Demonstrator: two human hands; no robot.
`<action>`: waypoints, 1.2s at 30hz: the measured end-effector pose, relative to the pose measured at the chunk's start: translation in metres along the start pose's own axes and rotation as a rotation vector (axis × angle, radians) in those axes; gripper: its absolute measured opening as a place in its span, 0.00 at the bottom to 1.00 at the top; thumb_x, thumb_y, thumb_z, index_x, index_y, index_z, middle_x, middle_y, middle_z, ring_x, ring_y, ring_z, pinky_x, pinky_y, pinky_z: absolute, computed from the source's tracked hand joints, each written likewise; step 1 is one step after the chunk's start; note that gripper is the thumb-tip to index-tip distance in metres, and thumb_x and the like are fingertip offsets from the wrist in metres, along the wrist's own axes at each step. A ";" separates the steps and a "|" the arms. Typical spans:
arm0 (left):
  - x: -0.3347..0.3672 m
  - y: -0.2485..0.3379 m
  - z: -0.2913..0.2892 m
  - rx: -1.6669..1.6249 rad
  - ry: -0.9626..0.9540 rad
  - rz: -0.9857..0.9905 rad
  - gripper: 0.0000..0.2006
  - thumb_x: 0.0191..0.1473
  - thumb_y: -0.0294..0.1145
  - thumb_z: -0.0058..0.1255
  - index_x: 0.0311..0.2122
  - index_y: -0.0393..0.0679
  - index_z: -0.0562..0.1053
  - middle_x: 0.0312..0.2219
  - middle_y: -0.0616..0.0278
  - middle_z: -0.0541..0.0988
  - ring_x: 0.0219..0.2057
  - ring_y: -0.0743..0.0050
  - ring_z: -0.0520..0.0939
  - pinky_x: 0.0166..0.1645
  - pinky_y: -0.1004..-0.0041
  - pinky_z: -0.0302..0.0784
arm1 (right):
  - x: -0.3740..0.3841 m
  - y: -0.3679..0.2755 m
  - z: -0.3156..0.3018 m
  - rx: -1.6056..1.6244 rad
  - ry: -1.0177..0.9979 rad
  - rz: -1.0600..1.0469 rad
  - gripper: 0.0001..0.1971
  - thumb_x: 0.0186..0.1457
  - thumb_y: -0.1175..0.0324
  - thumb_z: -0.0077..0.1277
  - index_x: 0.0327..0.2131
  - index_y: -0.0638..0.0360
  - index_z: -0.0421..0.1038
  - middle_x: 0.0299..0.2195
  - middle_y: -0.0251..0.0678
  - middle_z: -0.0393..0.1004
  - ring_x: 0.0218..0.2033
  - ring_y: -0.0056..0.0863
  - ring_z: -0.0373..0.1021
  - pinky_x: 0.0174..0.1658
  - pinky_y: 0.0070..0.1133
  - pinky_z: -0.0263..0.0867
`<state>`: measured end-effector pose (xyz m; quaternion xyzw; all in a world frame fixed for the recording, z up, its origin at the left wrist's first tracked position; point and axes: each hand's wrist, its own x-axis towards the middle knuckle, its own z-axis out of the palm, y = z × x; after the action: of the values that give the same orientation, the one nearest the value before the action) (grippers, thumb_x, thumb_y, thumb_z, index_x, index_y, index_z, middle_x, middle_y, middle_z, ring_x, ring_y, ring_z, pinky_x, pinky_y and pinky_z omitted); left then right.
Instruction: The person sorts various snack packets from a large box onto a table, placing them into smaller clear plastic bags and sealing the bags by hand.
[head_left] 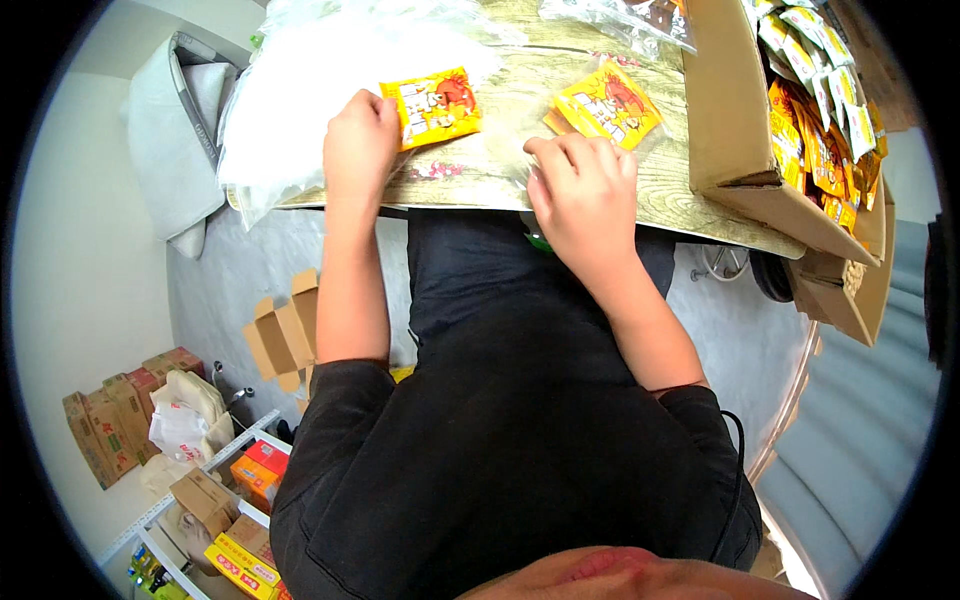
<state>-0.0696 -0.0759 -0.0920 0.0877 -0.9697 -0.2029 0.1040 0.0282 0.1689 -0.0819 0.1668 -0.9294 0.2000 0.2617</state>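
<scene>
My left hand (362,135) is closed on the left edge of a yellow packet (432,108) with red and white print, held flat just over the table. To the right, a second yellow packet (610,104) lies tilted, with clear plastic showing around it. My right hand (585,185) is at the near side of that packet, its fingers curled and pinching what looks like the clear plastic bag (522,160). The fingertips partly hide the bag's edge.
A stack of clear plastic bags (290,110) covers the table's left side. On the right, a cardboard box (735,100) holds many yellow, orange and white packets (815,130). More clear plastic (625,22) lies at the back. An opened carton (285,330) and a shelf (215,460) stand below left.
</scene>
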 end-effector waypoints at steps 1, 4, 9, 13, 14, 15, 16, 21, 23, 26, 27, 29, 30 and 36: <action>-0.004 0.000 -0.010 -0.057 -0.008 -0.023 0.15 0.57 0.43 0.55 0.34 0.39 0.78 0.25 0.45 0.82 0.29 0.47 0.85 0.36 0.56 0.79 | 0.000 0.000 0.000 0.001 -0.006 -0.001 0.14 0.46 0.67 0.63 0.39 0.49 0.75 0.34 0.28 0.71 0.38 0.30 0.69 0.44 0.32 0.59; -0.014 -0.009 -0.019 -0.302 -0.052 -0.121 0.13 0.56 0.37 0.60 0.37 0.36 0.78 0.22 0.52 0.82 0.20 0.72 0.82 0.25 0.72 0.75 | 0.009 0.001 0.000 0.031 0.122 0.015 0.11 0.47 0.71 0.62 0.37 0.50 0.77 0.31 0.29 0.74 0.34 0.30 0.71 0.41 0.29 0.61; -0.023 -0.018 -0.028 -0.331 -0.265 -0.216 0.12 0.53 0.31 0.65 0.37 0.33 0.78 0.20 0.61 0.81 0.17 0.81 0.78 0.22 0.79 0.72 | 0.011 -0.003 0.005 -0.006 0.054 -0.012 0.09 0.47 0.70 0.64 0.34 0.51 0.78 0.31 0.28 0.75 0.34 0.29 0.72 0.39 0.29 0.62; -0.018 -0.031 -0.021 -0.475 -0.365 -0.223 0.06 0.55 0.26 0.58 0.29 0.37 0.74 0.21 0.64 0.79 0.21 0.81 0.79 0.24 0.80 0.73 | 0.013 -0.004 0.001 0.028 0.111 0.015 0.07 0.46 0.70 0.64 0.31 0.51 0.78 0.30 0.28 0.76 0.33 0.30 0.73 0.37 0.28 0.63; -0.016 -0.036 -0.019 -0.477 -0.364 -0.223 0.06 0.55 0.26 0.58 0.29 0.37 0.74 0.21 0.64 0.79 0.21 0.81 0.79 0.24 0.80 0.73 | 0.012 -0.003 0.002 0.027 0.111 0.013 0.07 0.46 0.70 0.64 0.31 0.51 0.78 0.30 0.28 0.76 0.33 0.30 0.73 0.37 0.28 0.63; -0.015 -0.046 -0.016 -0.647 -0.374 -0.221 0.04 0.55 0.25 0.55 0.30 0.38 0.73 0.23 0.62 0.79 0.24 0.79 0.81 0.26 0.78 0.76 | 0.011 0.000 0.004 0.041 0.135 0.012 0.06 0.47 0.68 0.63 0.31 0.50 0.77 0.29 0.28 0.74 0.32 0.30 0.72 0.37 0.29 0.62; -0.015 -0.049 -0.015 -0.818 -0.385 -0.217 0.03 0.56 0.24 0.52 0.31 0.40 0.71 0.26 0.60 0.80 0.27 0.77 0.82 0.28 0.76 0.79 | 0.011 0.003 0.006 0.052 0.157 0.013 0.06 0.48 0.66 0.62 0.31 0.49 0.76 0.28 0.28 0.72 0.31 0.29 0.70 0.36 0.29 0.61; -0.027 -0.037 -0.012 -1.177 -0.298 -0.306 0.09 0.54 0.23 0.53 0.40 0.38 0.68 0.31 0.56 0.80 0.31 0.70 0.84 0.32 0.71 0.84 | 0.011 0.002 0.005 0.029 0.145 0.028 0.06 0.48 0.65 0.62 0.30 0.49 0.76 0.27 0.28 0.73 0.30 0.30 0.71 0.36 0.29 0.61; -0.031 -0.028 -0.012 -0.970 -0.357 -0.367 0.18 0.57 0.28 0.59 0.50 0.34 0.69 0.36 0.52 0.82 0.33 0.69 0.85 0.32 0.73 0.85 | 0.007 -0.001 0.005 0.030 0.125 0.033 0.06 0.48 0.65 0.62 0.30 0.50 0.76 0.27 0.28 0.73 0.30 0.31 0.71 0.36 0.29 0.62; -0.028 -0.043 -0.017 -1.011 -0.522 -0.341 0.20 0.58 0.31 0.60 0.51 0.32 0.71 0.36 0.54 0.83 0.31 0.74 0.85 0.32 0.74 0.85 | 0.001 0.002 0.004 0.025 0.104 0.060 0.06 0.48 0.65 0.62 0.29 0.50 0.76 0.26 0.29 0.73 0.29 0.31 0.72 0.35 0.29 0.63; -0.028 -0.047 -0.018 -1.063 -0.581 -0.335 0.18 0.58 0.31 0.59 0.49 0.31 0.72 0.36 0.54 0.83 0.31 0.74 0.85 0.32 0.74 0.85 | -0.001 0.006 0.003 0.035 0.089 0.072 0.06 0.47 0.65 0.62 0.29 0.51 0.76 0.26 0.29 0.74 0.29 0.32 0.72 0.35 0.29 0.63; -0.040 -0.043 -0.031 -1.225 -0.593 -0.272 0.19 0.57 0.28 0.58 0.51 0.31 0.70 0.38 0.52 0.83 0.31 0.72 0.86 0.32 0.73 0.86 | -0.003 0.009 0.003 0.041 0.070 0.095 0.07 0.47 0.64 0.63 0.28 0.51 0.76 0.26 0.30 0.74 0.29 0.32 0.72 0.35 0.30 0.64; -0.045 -0.043 -0.039 -1.304 -0.695 -0.276 0.19 0.56 0.26 0.57 0.51 0.31 0.70 0.41 0.50 0.82 0.33 0.68 0.86 0.31 0.72 0.86 | -0.002 0.011 0.003 0.055 0.069 0.112 0.07 0.47 0.64 0.63 0.28 0.51 0.75 0.26 0.30 0.74 0.29 0.33 0.72 0.35 0.30 0.64; -0.074 0.003 -0.013 -1.540 -0.861 -0.276 0.21 0.55 0.19 0.50 0.55 0.29 0.67 0.45 0.49 0.80 0.42 0.65 0.85 0.47 0.68 0.83 | 0.002 0.007 -0.001 0.080 0.032 0.129 0.06 0.49 0.65 0.61 0.27 0.53 0.74 0.27 0.32 0.74 0.30 0.35 0.72 0.35 0.32 0.66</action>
<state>0.0041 -0.0628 -0.0916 0.0257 -0.5004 -0.8240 -0.2647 0.0238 0.1746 -0.0821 0.1135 -0.9252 0.2561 0.2560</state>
